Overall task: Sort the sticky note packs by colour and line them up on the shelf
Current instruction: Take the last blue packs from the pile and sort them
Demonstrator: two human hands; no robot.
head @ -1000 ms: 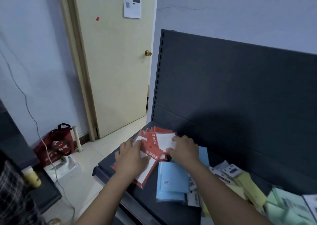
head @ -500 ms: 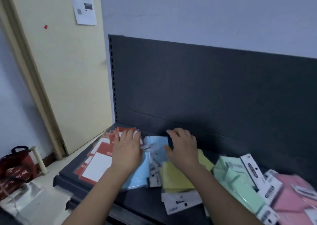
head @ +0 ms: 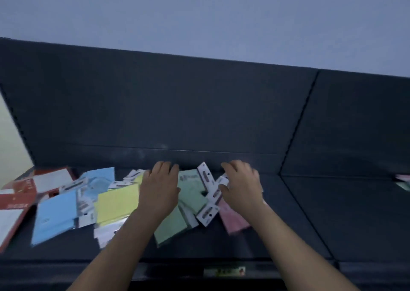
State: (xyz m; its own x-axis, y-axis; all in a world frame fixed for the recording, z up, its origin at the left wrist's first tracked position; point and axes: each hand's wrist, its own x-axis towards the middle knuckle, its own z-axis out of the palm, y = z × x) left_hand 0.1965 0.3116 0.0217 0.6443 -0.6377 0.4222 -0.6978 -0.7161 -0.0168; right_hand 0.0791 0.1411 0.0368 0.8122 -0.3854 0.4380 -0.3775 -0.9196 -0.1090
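Note:
Sticky note packs lie loose on the dark shelf (head: 288, 224). From left to right they are red packs (head: 15, 198), blue packs (head: 55, 215), a yellow pack (head: 117, 203), green packs (head: 190, 190) and a pink pack (head: 233, 220). White hang-tab headers (head: 205, 177) stick up among the green and pink ones. My left hand (head: 158, 190) lies palm down on the green packs with fingers spread. My right hand (head: 240, 184) rests over the pink pack and the white tabs, fingers slightly bent; whether it holds anything is hidden.
The shelf's dark back panel (head: 155, 104) rises right behind the packs. A seam (head: 297, 122) splits it from a second shelf section on the right, where more packs (head: 402, 180) peek in at the edge. A small label (head: 224, 271) sits on the front rail.
The view swung right, from the door and red packs to the green and pink ones. Both hands slid right along the shelf, off the red and blue packs.

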